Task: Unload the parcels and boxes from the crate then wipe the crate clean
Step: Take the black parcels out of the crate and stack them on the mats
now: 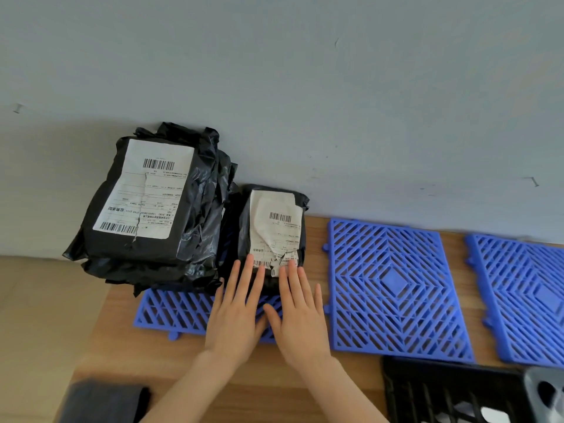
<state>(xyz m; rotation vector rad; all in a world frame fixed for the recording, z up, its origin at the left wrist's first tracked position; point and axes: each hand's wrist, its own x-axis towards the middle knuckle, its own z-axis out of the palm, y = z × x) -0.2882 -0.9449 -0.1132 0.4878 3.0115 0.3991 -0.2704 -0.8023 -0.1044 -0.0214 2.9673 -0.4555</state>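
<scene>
Both hands flat and spread, palms down, nothing pinched: left hand [236, 303] and right hand [297, 312] side by side, fingertips resting on the near edge of the small parcel [274, 230]. That parcel is laid on the left blue grid mat [171, 312], against the wall [305, 87], beside the taller parcel stack [149, 203].

The crate [451, 392] is only partly seen at lower right on the table [128, 355]; contents cannot be judged fully, so unloading is probably not finished. A dark folded cloth [103, 401], likely for wiping, sits at lower left.

Risks:
- The stack overhangs the mat and table edge on the left; slippery poly bags could be slid off if nudged.
- The small parcel's label is already torn; more could be ripped by dragging fingers across it.
- Empty mats [393, 288] to the right are unused; crowding the left one raises topple risk.
</scene>
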